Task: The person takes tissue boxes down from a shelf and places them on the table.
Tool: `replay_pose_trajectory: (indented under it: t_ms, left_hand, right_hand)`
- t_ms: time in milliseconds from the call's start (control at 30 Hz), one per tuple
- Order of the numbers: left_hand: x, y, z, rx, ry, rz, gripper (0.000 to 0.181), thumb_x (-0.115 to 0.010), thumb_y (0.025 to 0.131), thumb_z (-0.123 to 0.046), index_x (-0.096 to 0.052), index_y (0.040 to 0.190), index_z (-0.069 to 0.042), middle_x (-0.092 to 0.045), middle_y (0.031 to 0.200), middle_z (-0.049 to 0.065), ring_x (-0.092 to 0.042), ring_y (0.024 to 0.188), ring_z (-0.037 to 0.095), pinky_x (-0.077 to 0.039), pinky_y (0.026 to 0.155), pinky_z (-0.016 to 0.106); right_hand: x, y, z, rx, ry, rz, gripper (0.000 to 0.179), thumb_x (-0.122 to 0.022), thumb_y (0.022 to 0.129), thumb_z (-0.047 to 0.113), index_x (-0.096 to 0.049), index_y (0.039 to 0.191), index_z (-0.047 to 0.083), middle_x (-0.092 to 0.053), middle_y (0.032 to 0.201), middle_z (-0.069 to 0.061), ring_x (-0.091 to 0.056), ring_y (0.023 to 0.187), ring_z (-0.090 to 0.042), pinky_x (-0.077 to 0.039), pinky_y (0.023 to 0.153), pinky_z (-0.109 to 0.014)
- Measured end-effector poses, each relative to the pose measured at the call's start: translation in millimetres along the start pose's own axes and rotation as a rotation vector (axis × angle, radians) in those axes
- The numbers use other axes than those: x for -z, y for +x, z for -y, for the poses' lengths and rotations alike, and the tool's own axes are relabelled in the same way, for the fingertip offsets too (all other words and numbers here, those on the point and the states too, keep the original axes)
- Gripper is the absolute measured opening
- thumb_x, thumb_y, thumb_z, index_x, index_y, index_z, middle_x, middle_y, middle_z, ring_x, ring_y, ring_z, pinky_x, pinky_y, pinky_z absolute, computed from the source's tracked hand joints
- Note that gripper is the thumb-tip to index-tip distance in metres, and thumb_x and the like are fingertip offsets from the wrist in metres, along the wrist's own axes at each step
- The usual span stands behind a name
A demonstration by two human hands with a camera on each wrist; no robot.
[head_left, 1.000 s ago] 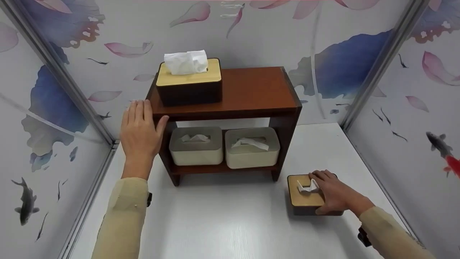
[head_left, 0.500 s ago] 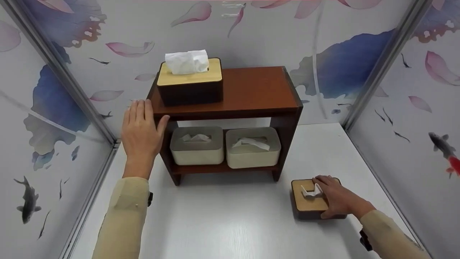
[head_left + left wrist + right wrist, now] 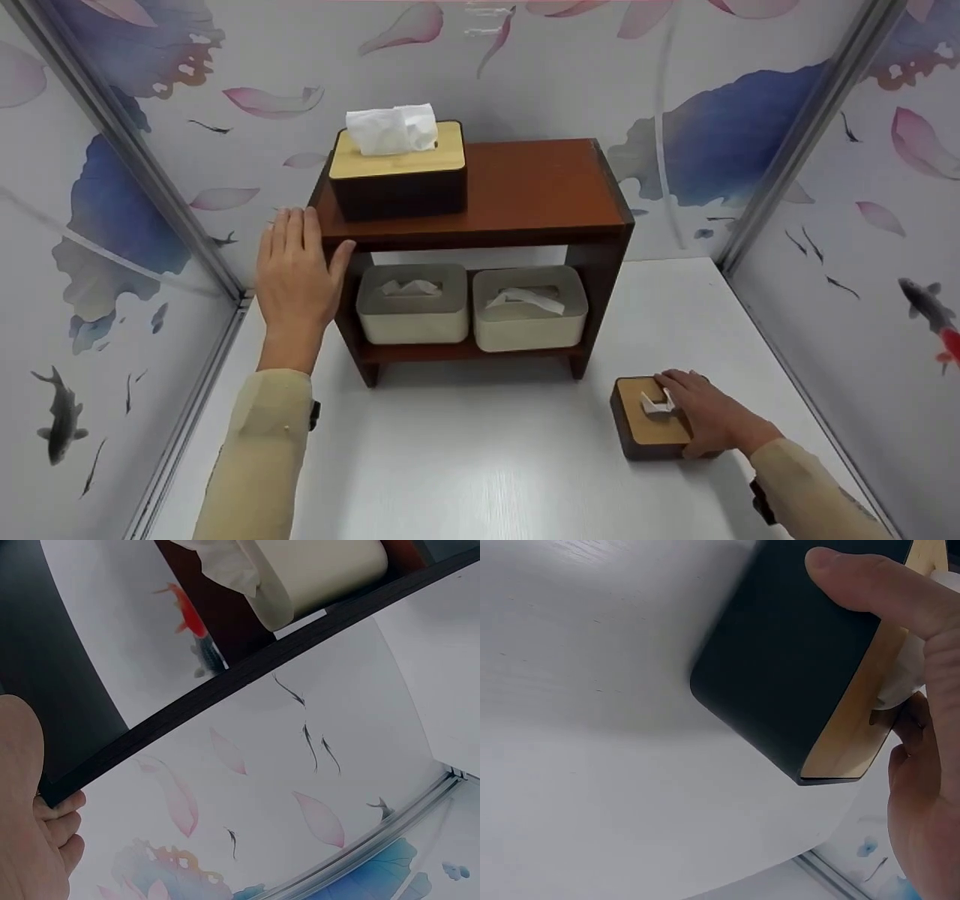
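Note:
My left hand (image 3: 296,281) rests against the top left corner of a brown wooden shelf (image 3: 544,184), its fingers straight and its thumb spread to the front edge. In the left wrist view its fingertips (image 3: 67,829) show at the shelf's dark edge. At the right of the table, my right hand (image 3: 709,416) grips a small dark tissue box (image 3: 637,431) with a bamboo-coloured lid. The thumb (image 3: 855,577) presses on the dark side, while the other fingers reach over to the opposite side. A white tissue (image 3: 658,406) pokes from the lid's slot.
On the shelf's top left stands a larger dark tissue box (image 3: 397,191) with a light wood lid. Two cream tissue boxes, one left (image 3: 412,328) and one right (image 3: 529,335), sit on the lower board. Printed panels (image 3: 555,90) enclose the white table (image 3: 480,457).
My right hand and the small tissue box have shifted slightly right and towards me, with the box turned a little. The left hand keeps its place on the shelf.

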State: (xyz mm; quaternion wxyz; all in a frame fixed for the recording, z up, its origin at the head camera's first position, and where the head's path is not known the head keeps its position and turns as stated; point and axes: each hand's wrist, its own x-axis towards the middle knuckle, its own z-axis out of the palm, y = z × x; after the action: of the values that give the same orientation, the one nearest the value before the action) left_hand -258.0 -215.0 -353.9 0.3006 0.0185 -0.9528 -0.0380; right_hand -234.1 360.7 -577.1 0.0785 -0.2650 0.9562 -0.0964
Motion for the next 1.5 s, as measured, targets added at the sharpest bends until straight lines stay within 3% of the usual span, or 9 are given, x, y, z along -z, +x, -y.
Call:
replay_pose_trajectory:
  t_ms: [433,667,800,1000,1233,1500]
  left_hand:
    - [-0.2,-0.1,0.4,0.001,0.0,-0.001,0.073,-0.038,0.101,-0.054,-0.035,0.149,0.001,-0.041,0.151,0.021,-0.032,0.145,0.034,-0.023,0.123,0.046]
    - [-1.3,-0.5,0.7,-0.003,-0.001,-0.015,0.074,-0.039,0.101,-0.055,-0.035,0.149,0.001,-0.042,0.151,0.021,-0.033,0.145,0.034,-0.023,0.123,0.046]
    - [-1.8,-0.5,0.5,-0.007,-0.008,-0.031,0.073,-0.039,0.101,-0.055,-0.036,0.149,0.0,-0.044,0.15,0.02,-0.034,0.144,0.034,-0.024,0.123,0.045]
    - [-2.6,-0.4,0.8,-0.001,-0.011,-0.021,0.073,-0.038,0.101,-0.054,-0.035,0.149,0.0,-0.043,0.15,0.02,-0.033,0.145,0.033,-0.022,0.124,0.045]
    - [-2.5,0.1,-0.8,0.004,-0.006,0.014,0.073,-0.036,0.102,-0.054,-0.032,0.15,0.001,-0.04,0.152,0.02,-0.03,0.147,0.033,-0.019,0.124,0.044]
    - [-0.9,-0.3,1.7,-0.021,0.005,-0.017,0.07,-0.038,0.102,-0.051,-0.035,0.149,0.002,-0.042,0.15,0.021,-0.033,0.145,0.034,-0.023,0.123,0.045]
  right_hand:
    - [3.1,-2.5,0.7,-0.012,-0.02,0.017,0.121,-0.096,0.053,0.033,-0.03,0.149,-0.001,-0.034,0.153,-0.023,-0.036,0.137,-0.042,-0.033,0.112,-0.06]
    - [12.0,0.4,7.2,-0.047,0.054,0.079,0.124,-0.096,0.053,0.033,-0.028,0.15,-0.003,-0.03,0.155,-0.026,-0.029,0.142,-0.046,-0.022,0.116,-0.063]
    - [18.3,3.9,11.1,-0.073,0.084,0.085,0.122,-0.093,0.057,0.04,-0.027,0.15,-0.004,-0.031,0.154,-0.028,-0.031,0.14,-0.048,-0.024,0.115,-0.064]
    - [34.3,8.3,17.0,-0.106,0.084,0.048,0.115,-0.086,0.067,0.05,-0.027,0.15,-0.004,-0.031,0.154,-0.026,-0.032,0.139,-0.049,-0.03,0.111,-0.065]
    - [57.9,18.3,24.0,-0.152,0.121,0.003,0.101,-0.081,0.077,0.039,-0.028,0.15,-0.003,-0.034,0.151,-0.03,-0.033,0.137,-0.052,-0.031,0.109,-0.067]
    - [96.0,32.0,36.1,-0.139,0.12,-0.014,0.095,-0.075,0.084,0.04,-0.024,0.153,-0.001,-0.029,0.155,-0.028,-0.027,0.141,-0.05,-0.026,0.112,-0.067]
